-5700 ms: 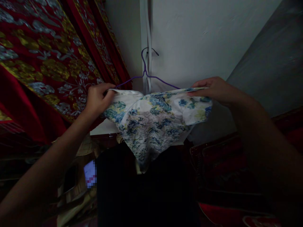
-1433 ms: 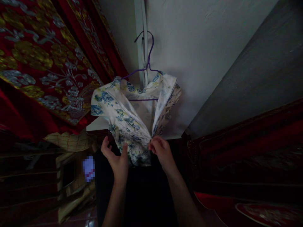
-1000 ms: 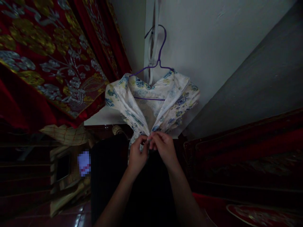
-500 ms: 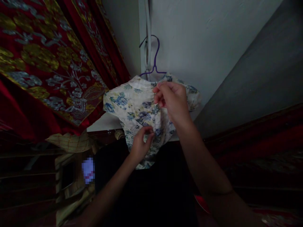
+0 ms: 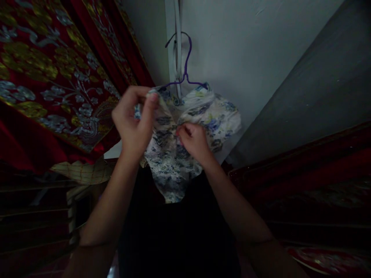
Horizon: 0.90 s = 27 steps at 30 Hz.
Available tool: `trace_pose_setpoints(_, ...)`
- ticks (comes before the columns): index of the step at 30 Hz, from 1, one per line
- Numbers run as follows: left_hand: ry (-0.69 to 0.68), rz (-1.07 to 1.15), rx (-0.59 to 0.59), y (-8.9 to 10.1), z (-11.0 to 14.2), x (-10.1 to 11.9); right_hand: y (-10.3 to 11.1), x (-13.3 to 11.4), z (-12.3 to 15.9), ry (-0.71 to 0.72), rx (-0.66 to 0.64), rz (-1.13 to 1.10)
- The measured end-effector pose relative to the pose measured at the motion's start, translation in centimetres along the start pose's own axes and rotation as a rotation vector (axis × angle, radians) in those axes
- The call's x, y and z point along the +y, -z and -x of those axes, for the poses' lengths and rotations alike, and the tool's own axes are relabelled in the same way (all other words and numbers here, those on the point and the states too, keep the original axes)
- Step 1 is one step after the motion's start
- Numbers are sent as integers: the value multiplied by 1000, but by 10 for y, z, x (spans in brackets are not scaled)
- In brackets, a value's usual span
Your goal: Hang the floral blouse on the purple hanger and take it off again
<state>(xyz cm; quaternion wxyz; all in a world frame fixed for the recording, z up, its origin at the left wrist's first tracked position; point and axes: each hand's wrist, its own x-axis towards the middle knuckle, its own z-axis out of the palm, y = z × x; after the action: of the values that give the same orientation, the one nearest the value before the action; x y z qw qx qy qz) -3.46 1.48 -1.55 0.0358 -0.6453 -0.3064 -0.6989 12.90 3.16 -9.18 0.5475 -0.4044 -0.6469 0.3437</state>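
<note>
A short-sleeved floral shirt [image 5: 214, 119], white with blue, purple and yellow flowers, hangs on a purple hanger [image 5: 186, 69]. My left hand [image 5: 136, 116] pinches the shirt's cloth near the neckline at its left shoulder. Lower down, my right hand [image 5: 193, 141] is closed on the front edge of the shirt at mid-chest. The neckline is spread in a V between the two hands. The left sleeve is mostly hidden behind my left hand.
Pale straps [image 5: 177, 23] hang down the light wall [image 5: 232, 46], and the hanger's hook is on them. A red cloth with gold and silver embroidery [image 5: 31, 61] covers the upper left. Dark slats [image 5: 34, 210] stand at lower left.
My left hand has moved up from the lower front to the left shoulder. My right hand has come down from the collar to mid-chest. The neckline now gapes wider.
</note>
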Motion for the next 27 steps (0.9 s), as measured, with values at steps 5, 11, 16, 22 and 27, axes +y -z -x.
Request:
trace_pose_setpoints(5,598,577,420,61,6,-46,-18,26,58,-195,-48,-257)
trace_pose_setpoints(11,1065,725,558,67,97,-69,-39,18,107,-362,-14,-403)
trace_pose_setpoints(16,1123,509,459,36,180,-46,-14,19,117,-346,67,-368)
trace_pose_setpoints(22,1062,608,276,31,174,-13,35,32,121,-426,-144,-95)
trace_pose_setpoints(27,917,791,-97,14,153,39,23,44,122,-330,130,-145)
